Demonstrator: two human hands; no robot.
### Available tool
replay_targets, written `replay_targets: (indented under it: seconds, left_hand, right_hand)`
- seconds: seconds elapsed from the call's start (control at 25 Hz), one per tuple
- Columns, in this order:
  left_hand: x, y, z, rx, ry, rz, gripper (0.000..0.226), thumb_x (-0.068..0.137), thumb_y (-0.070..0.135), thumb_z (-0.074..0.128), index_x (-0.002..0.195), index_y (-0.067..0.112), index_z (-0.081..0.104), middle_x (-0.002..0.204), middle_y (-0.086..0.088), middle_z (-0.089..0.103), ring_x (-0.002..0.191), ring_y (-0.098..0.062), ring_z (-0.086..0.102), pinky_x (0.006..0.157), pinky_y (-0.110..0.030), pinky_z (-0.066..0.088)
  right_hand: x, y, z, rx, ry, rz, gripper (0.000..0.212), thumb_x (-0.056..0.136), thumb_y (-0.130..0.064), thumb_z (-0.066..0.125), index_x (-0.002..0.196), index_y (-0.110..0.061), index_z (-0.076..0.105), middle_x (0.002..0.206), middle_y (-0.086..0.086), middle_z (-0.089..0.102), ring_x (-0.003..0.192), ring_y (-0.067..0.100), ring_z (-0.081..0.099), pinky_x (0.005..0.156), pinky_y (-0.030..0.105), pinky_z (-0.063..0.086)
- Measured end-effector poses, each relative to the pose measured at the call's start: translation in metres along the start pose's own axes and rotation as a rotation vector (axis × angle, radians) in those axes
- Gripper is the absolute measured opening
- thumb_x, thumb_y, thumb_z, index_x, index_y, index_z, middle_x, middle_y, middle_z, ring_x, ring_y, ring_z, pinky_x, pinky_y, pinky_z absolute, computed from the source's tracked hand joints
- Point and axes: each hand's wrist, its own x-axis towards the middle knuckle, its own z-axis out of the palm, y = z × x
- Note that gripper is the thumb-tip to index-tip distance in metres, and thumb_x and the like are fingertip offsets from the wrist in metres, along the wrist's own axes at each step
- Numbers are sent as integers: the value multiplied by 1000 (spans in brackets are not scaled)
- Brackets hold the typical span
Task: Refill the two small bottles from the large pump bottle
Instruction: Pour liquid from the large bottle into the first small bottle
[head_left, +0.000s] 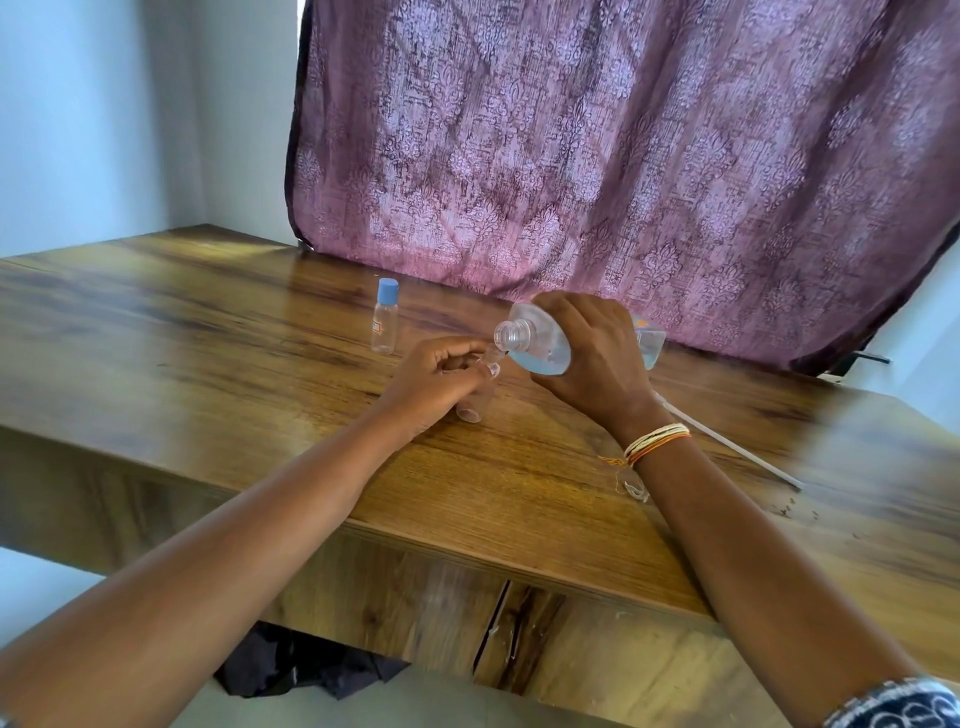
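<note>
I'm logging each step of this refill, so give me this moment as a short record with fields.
right hand: grips large bottle, tipped on its side, pump off, open neck toward left
left hand: holds small open bottle, tilted, mouth at the large bottle's neck
second small bottle: upright, blue cap on, apart on table
pump tube: lying on table
</note>
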Motion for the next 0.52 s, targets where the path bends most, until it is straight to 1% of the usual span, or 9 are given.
replay_targets:
  seconds: [0.08, 0.16, 0.28, 0.36, 0.4, 0.52]
  left_hand:
    - [0, 1, 0, -2, -8, -6, 26, 89, 9, 65, 100, 33, 66, 79, 10, 67, 71, 0, 66, 61, -14, 56]
    - [0, 0, 0, 1, -13, -4, 25, 89, 10, 65, 104, 30, 67, 81, 8, 66, 71, 2, 66, 60, -13, 54]
    - [0, -1, -1, 11, -9, -6, 24, 89, 12, 65, 105, 29, 67, 87, -3, 65, 78, -6, 64, 59, -14, 54]
    - [1, -2, -2, 38, -1, -1, 24, 88, 15, 66, 104, 33, 68, 91, -12, 65, 83, -13, 64, 65, -17, 57]
    - [1, -2, -2, 47, 0, 4, 24, 88, 15, 66, 102, 34, 68, 91, -14, 65, 83, -13, 64, 67, -18, 57]
    - [0, -2, -2, 22, -10, -3, 25, 88, 13, 66, 99, 36, 67, 86, -10, 58, 76, -5, 63, 61, -12, 53]
  right_hand:
    - [0, 0, -1, -4, 4, -6, 45, 72, -34, 76, 111, -19, 60, 106, 0, 67, 92, 25, 61, 75, 40, 44]
    - [0, 0, -1, -7, 8, -8, 45, 72, -35, 76, 111, -20, 59, 106, 0, 67, 93, 24, 61, 76, 41, 44]
    - [0, -1, 0, -7, 19, -8, 44, 73, -36, 76, 111, -21, 58, 105, 0, 67, 93, 24, 61, 76, 41, 43]
    - [1, 0, 0, -12, 19, -8, 44, 73, -36, 75, 111, -21, 58, 105, 0, 67, 92, 24, 60, 76, 40, 43]
    - [1, 0, 0, -17, 17, -8, 44, 74, -37, 75, 112, -21, 58, 105, 0, 67, 92, 24, 61, 76, 41, 44]
    - [0, 0, 0, -25, 11, -9, 45, 74, -36, 74, 112, -22, 57, 106, 0, 67, 94, 25, 61, 77, 42, 44]
